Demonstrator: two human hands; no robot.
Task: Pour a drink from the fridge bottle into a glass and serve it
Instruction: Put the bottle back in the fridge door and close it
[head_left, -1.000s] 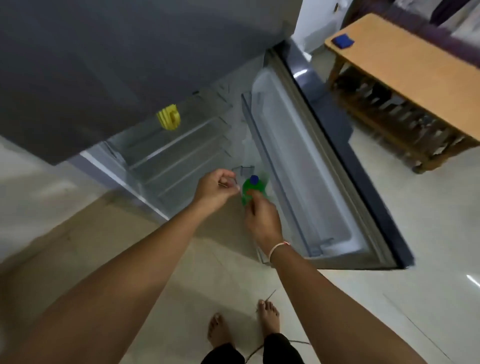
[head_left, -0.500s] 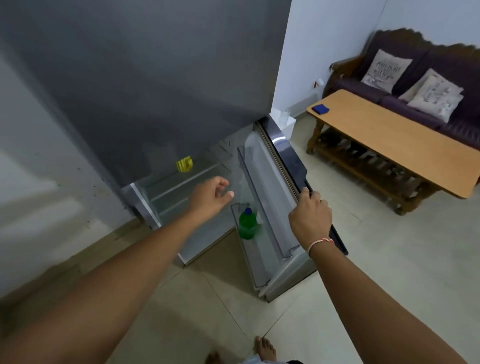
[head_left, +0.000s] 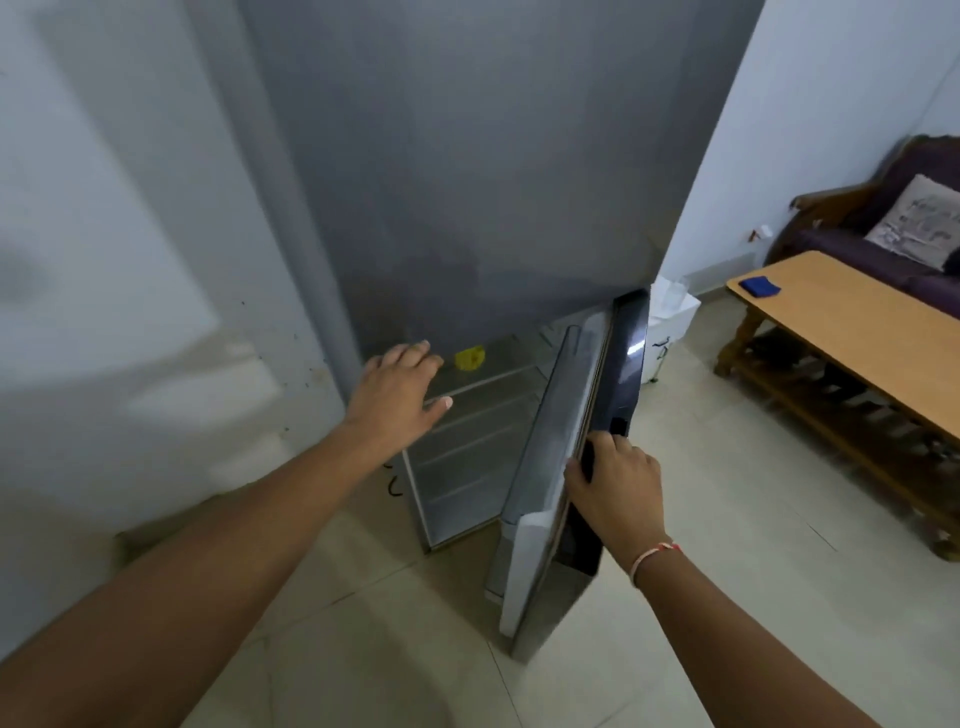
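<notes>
The grey fridge (head_left: 467, 171) fills the middle of the head view, and its lower door (head_left: 618, 374) stands partly open. My right hand (head_left: 615, 488) grips the outer edge of that door. My left hand (head_left: 397, 392) hovers with fingers spread and holds nothing, in front of the open compartment at the fridge's left edge. A small yellow object (head_left: 470, 358) sits on an upper shelf inside. The green bottle is hidden behind the door panel. No glass shows.
A wooden coffee table (head_left: 852, 332) with a blue cloth (head_left: 759, 286) stands at the right. Behind it is a dark sofa (head_left: 878, 249) with a cushion (head_left: 917, 221). A white bin (head_left: 672, 317) sits beside the fridge. Pale tiled floor (head_left: 727, 545) lies below.
The right hand let go of the green bottle in the door shelf, took the door's edge and swung it toward closing. The left hand opened and rose. My view lifted.
</notes>
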